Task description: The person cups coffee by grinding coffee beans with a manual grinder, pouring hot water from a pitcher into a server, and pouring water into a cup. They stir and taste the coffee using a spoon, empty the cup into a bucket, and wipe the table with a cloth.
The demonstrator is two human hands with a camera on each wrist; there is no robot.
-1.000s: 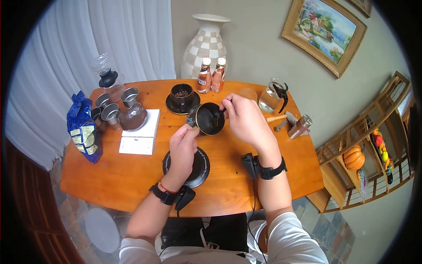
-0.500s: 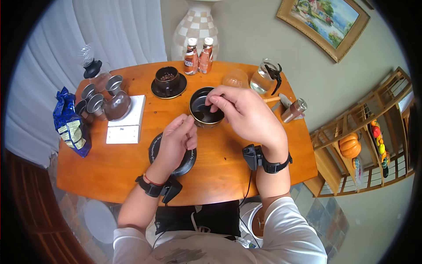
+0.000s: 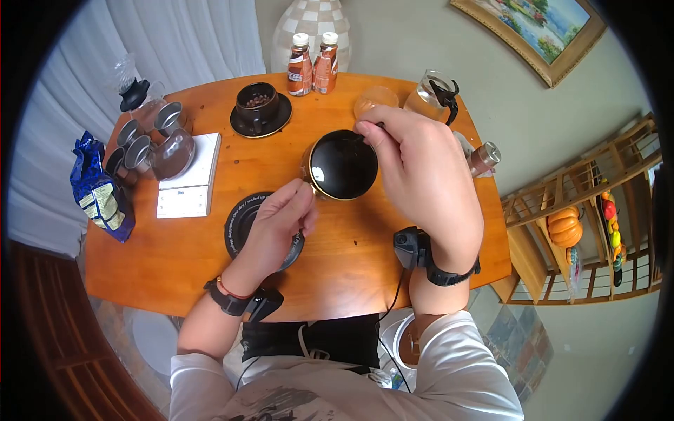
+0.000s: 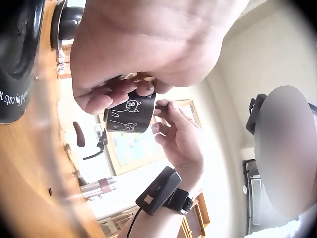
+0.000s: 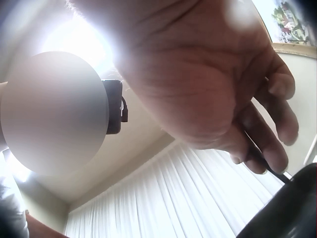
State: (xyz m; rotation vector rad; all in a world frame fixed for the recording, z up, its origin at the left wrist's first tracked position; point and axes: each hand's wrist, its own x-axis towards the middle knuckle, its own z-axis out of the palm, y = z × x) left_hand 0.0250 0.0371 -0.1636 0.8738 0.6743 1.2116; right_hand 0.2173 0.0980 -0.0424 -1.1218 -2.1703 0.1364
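A black cup with a gold rim [image 3: 342,168] is raised over the table, dark and glossy inside. White cat drawings show on the cup's side [image 4: 130,112] in the left wrist view. My left hand [image 3: 282,221] grips its handle at the left. Above the cup's right edge, my right hand [image 3: 430,172] pinches a thin dark utensil, whose shaft [image 5: 273,173] runs down to the cup in the right wrist view; its lower end is hidden. A black saucer with white lettering [image 3: 241,223] lies partly beneath my left hand.
Behind stand a cup of beans [image 3: 257,103] on a saucer, two bottles [image 3: 300,70] and a glass jug [image 3: 425,98]. At the left are a white scale [image 3: 185,200], a glass vessel [image 3: 173,153], several metal cups and a blue bag [image 3: 102,193]. A metal cylinder [image 3: 484,158] is at the right.
The cup has come up nearer the head camera, and its inside faces the view more. Both hands remain at it, and the right hand has shifted a little to the right.
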